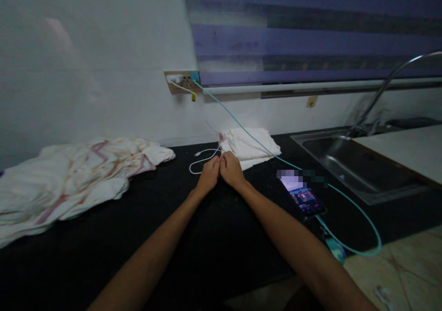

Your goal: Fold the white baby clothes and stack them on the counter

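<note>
Here, two hands, left hand [208,175] and right hand [230,169], rest curled with knuckles touching (holding nothing visible) on the worktop [193,237]; nearby: two cloths, two cables, one phone [304,197].

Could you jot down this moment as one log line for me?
left hand and right hand: fists together on black counter | nearest: folded white cloth, white cable | phone on teal cable

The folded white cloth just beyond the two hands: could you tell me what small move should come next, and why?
Probably a short reach forward to take the folded white cloth by its near edge. Both the left hand and the right hand rest together, seemingly empty, on the black counter just before it. The white cable loops beside the left hand, so keep clear of it.
</note>
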Available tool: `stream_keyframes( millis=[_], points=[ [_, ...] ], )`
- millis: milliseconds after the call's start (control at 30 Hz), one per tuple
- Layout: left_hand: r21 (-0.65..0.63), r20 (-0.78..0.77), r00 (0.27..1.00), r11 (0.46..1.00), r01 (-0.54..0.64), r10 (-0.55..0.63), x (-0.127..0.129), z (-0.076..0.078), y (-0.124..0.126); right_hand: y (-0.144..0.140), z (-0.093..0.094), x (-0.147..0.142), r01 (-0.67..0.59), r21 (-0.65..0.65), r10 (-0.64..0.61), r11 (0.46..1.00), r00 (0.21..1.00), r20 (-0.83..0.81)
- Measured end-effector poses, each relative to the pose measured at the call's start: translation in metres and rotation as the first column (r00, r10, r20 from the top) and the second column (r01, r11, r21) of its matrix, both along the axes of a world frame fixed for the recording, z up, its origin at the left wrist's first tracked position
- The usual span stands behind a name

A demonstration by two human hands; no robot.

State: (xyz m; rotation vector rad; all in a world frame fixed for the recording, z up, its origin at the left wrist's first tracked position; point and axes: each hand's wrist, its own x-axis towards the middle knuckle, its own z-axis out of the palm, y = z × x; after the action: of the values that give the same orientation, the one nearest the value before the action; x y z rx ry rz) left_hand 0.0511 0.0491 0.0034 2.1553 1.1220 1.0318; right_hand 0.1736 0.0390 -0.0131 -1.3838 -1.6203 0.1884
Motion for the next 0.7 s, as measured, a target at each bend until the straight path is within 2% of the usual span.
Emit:
stream_keyframes(
  millis=[200, 500, 700],
  points=[
    [-0.011, -0.082, 0.996, 0.999, 0.030, -0.031, 0.002, -0.007, 0.000, 0.009, -0.007, 0.011, -0.006, -0.088, 0.001, 0.996, 0.998, -0.058],
    [-0.029, -0.099, 0.995, 0.999, 0.015, -0.018, -0.005, -0.009, -0.009, 0.002, -0.003, 0.007, -0.058, -0.088, 0.055, 0.994, 0.998, -0.031],
    [-0.016, -0.100, 0.994, 0.999, 0.033, -0.035, -0.006, -0.010, -0.009, -0.002, -0.002, 0.006, -0.046, -0.085, 0.044, 0.995, 0.999, -0.018]
  ],
)
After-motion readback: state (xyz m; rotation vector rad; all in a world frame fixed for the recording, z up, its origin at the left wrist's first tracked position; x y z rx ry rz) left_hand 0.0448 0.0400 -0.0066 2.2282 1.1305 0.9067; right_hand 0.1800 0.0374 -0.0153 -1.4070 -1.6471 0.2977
